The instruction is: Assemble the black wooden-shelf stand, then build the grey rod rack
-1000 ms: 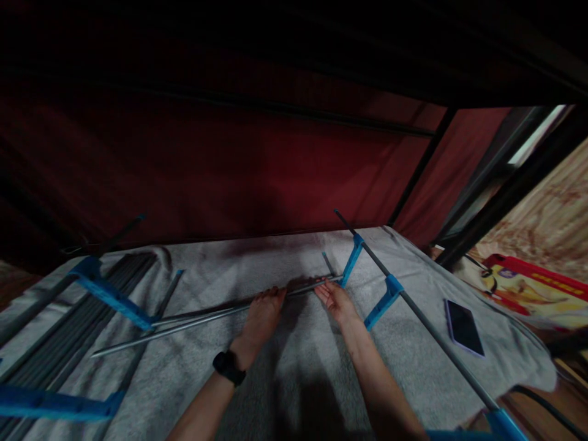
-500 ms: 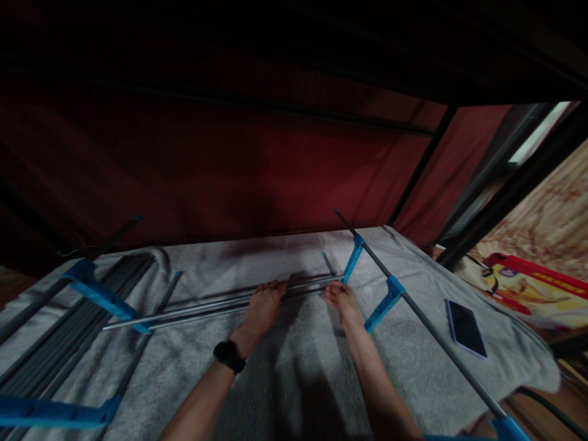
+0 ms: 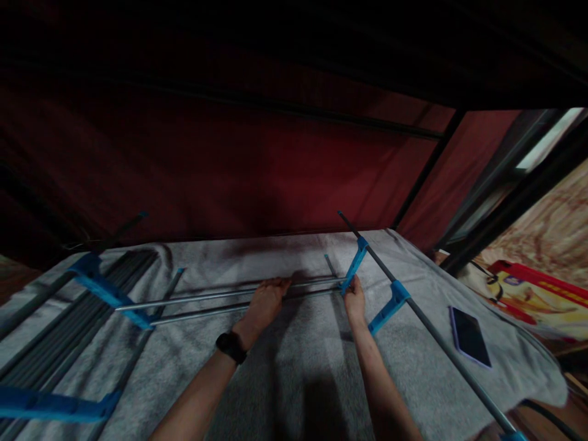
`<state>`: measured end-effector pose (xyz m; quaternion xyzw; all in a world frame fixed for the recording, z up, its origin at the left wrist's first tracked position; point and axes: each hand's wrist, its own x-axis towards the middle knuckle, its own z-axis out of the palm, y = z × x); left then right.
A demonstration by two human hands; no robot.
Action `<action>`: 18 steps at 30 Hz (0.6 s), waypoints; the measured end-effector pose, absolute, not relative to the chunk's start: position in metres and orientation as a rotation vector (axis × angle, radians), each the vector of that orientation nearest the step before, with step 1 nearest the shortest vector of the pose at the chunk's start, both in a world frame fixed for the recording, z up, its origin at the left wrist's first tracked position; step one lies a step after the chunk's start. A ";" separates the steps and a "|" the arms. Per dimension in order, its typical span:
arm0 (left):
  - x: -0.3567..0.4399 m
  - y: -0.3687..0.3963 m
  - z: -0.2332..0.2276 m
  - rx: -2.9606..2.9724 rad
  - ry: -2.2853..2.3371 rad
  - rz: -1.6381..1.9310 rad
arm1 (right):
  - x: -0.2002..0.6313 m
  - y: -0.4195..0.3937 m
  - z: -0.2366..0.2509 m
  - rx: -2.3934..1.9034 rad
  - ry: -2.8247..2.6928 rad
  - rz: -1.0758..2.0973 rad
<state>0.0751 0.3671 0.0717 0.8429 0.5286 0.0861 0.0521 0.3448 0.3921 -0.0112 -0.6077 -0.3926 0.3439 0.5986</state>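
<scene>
Two thin grey metal tubes [image 3: 206,297] run side by side across the middle, between a blue plastic bracket [image 3: 135,313] on the left and another blue bracket [image 3: 357,260] on the right. My left hand [image 3: 267,300], with a dark watch on its wrist, is closed over the tubes near their middle; its fingertips are partly hidden. At the right ends of the tubes, my right hand [image 3: 355,299] closes around the lower end of the right bracket. The far tube's left end overlaps the left bracket. A long side tube [image 3: 436,337] passes through the right-hand brackets.
Several loose grey tubes [image 3: 78,312] lie bundled on the left. A phone [image 3: 471,335] rests on the grey blanket [image 3: 294,367] at right. Beyond are a red and yellow box [image 3: 542,300], a dark bed-like frame post [image 3: 427,168] and a red curtain [image 3: 275,165].
My right hand has moved slightly right, from the tube ends onto the right bracket. The two tubes have spread apart at their left ends. My left hand stays on them.
</scene>
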 end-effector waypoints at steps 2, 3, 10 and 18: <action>0.075 0.366 0.069 2.560 1.615 0.290 | 0.343 0.389 -0.012 -1.492 -0.943 0.686; 0.076 0.365 0.068 2.557 1.616 0.301 | 0.342 0.387 -0.013 -1.535 -0.971 0.638; 0.080 0.364 0.067 2.575 1.593 0.335 | 0.357 0.387 -0.025 -1.700 -1.112 0.521; 0.076 0.356 0.061 2.611 1.577 0.343 | 0.354 0.380 -0.039 -1.660 -1.086 0.571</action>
